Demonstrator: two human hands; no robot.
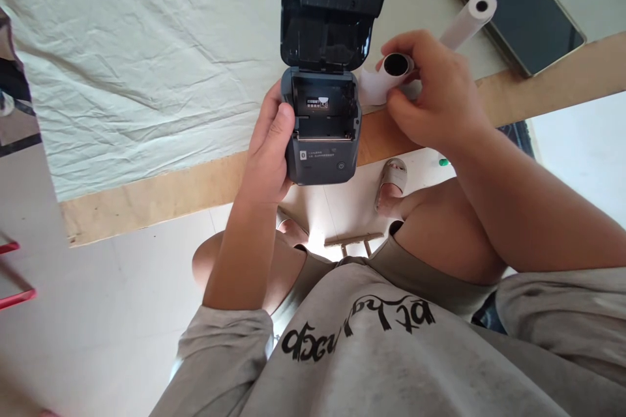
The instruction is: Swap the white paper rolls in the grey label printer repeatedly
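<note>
In the head view, the left grip [268, 153] is clamped on the printer [324, 127], wrapped round its left side with the thumb on the side edge; the fingers beneath are hidden. The printer lies to the right of that palm, over the near edge of the tabletop [161, 197]. Its long axis runs away from the person, button end nearest, and its bay faces up to the camera. The lid [335, 10] stands open at the far end.

The right grip [433, 91] is closed on a roll [397, 65], which sits between thumb and fingers, just beside the printer's right side. The roll's dark core end points up at the camera, so its long axis runs roughly along the line of sight. Loose paper [374, 88] reaches from it toward the printer; whether they touch, I cannot tell.

Beyond the right grip, a second roll [462, 25] slants outward and rightward, core end overlapping the phone [523, 10].
</note>
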